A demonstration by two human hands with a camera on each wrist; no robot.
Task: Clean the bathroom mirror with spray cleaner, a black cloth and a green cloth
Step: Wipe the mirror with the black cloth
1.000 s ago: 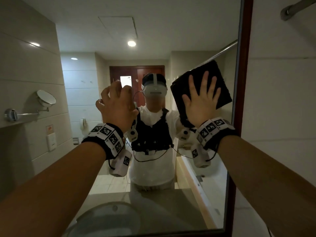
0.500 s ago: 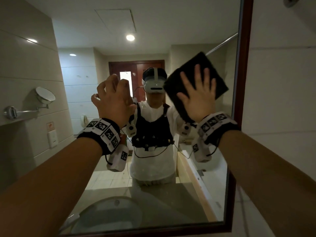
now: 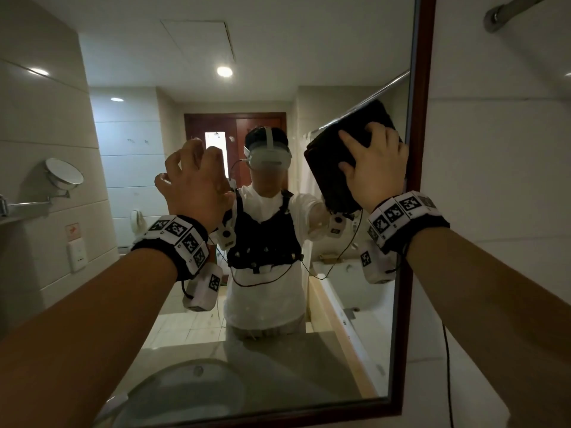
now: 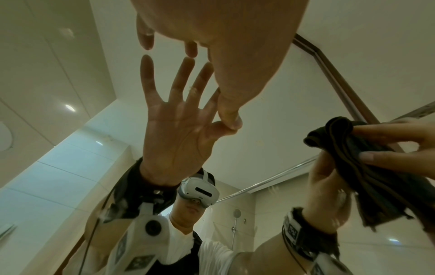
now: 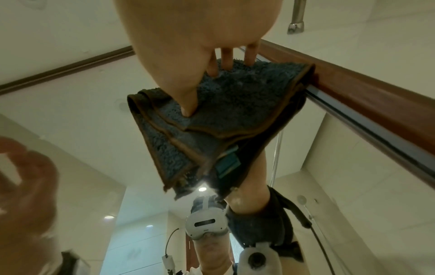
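Black cloth (image 3: 330, 168), folded, lies flat on the mirror (image 3: 185, 103) at upper right, its edge at the frame (image 3: 421, 149). Right hand (image 3: 375, 168) presses it with arched fingertips. Left hand (image 3: 194, 180) is spread and holds nothing, tips on the glass.

Judged: black-cloth wiping stage; how much glass is covered is unreadable. Spray and green cloth are out of view. Open glass lies left and below.

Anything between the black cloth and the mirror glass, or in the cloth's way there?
Nothing visible. The right hand presses the black cloth straight onto the mirror beside its brown frame; the left hand touches the glass, apart from the cloth.
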